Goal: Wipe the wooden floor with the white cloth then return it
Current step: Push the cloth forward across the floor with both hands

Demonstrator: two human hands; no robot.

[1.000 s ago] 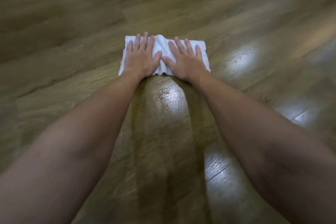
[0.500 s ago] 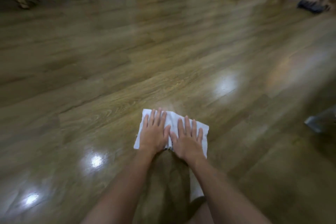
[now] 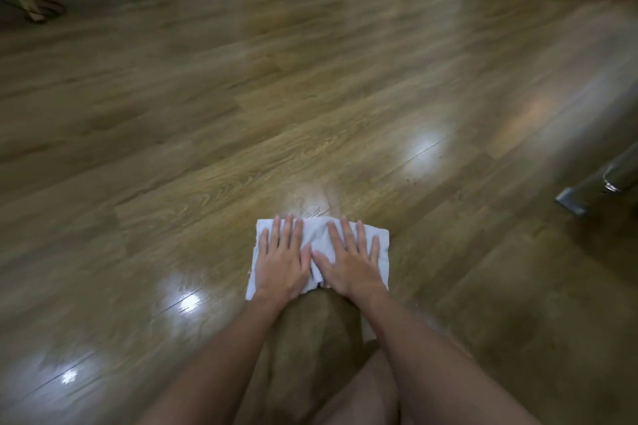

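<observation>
- White cloth (image 3: pixel 319 235) lay flat on the wooden floor (image 3: pixel 310 114), just ahead of my knees, and I found it bunched at the middle.
- Left hand (image 3: pixel 281 260) and right hand (image 3: pixel 350 260) pressed it side by side, fingers straight and spread, grasping nothing.
- Grit specks (image 3: pixel 307 209) sat just beyond the front edge.
- Risk noted: with flat palms only, the bunched middle could ride over the grit or the cloth could slip out from under.

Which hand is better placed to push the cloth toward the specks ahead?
Probably the left hand: the specks lie just beyond its fingers, while the right hand sits further aside on the white cloth.
</observation>
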